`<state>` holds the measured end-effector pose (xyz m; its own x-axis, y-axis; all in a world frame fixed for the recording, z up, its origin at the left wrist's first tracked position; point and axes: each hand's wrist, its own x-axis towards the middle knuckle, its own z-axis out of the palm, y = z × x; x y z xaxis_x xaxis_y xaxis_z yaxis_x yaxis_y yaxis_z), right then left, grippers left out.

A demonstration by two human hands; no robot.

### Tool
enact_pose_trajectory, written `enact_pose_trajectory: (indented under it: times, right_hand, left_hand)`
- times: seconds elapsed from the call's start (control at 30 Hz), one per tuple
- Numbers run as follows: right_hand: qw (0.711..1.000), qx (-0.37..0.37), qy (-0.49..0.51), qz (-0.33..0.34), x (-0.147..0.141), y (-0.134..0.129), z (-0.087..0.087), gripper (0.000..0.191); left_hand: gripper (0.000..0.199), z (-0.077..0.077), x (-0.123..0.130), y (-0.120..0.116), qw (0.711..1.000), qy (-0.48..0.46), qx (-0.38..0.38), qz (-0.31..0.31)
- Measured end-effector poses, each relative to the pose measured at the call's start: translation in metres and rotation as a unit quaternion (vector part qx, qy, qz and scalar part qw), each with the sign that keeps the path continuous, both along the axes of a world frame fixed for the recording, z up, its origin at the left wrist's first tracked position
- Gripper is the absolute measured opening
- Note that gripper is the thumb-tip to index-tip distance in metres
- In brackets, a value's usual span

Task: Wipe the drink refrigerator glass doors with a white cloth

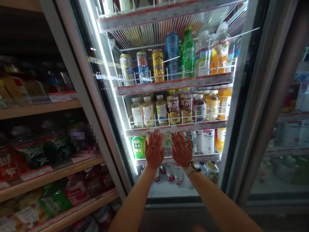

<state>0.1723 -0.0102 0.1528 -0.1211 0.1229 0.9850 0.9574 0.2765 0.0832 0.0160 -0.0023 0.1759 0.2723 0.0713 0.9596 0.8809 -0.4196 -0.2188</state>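
Left hand (154, 150) and right hand (182, 149) are held flat, fingers spread and upright, nothing gripped, apparently pressed on the glass door (241, 106) of a drinks cooler; contact cannot be confirmed. A wristwatch (193, 168) is worn on the right wrist. Plastic bottles (148, 111) and metal cans (158, 65) are ranked behind on white wire shelves (176, 128), some labels washed out by glare.

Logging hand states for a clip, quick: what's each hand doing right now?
Left hand: open, flat against the drinks cooler's glass door, holding nothing visible.
Right hand: open, flat against the same door, holding nothing visible.
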Motion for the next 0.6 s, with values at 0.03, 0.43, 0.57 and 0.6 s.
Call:
enact_pose_trajectory:
  times: [0.03,0.43,0.57,0.6]
  right_hand:
    - [1.000,0.000,0.000,0.002,0.000,0.000,0.000,0.058]
    - [1.000,-0.003,-0.003,-0.003,0.001,0.001,-0.002,0.058]
    - [1.000,-0.002,-0.002,-0.004,0.001,0.000,-0.001,0.058]
    - [1.000,0.000,-0.002,-0.004,0.001,-0.001,0.000,0.058]
  left_hand:
    - [0.062,-0.019,-0.004,-0.002,1.000,0.005,-0.003,-0.001]
    - [0.060,0.004,-0.021,-0.002,0.999,0.051,0.008,0.004]
    - [0.062,0.044,-0.011,0.005,0.999,-0.025,0.035,0.007]
    - [0.062,0.037,-0.011,0.005,0.999,-0.020,0.034,0.007]
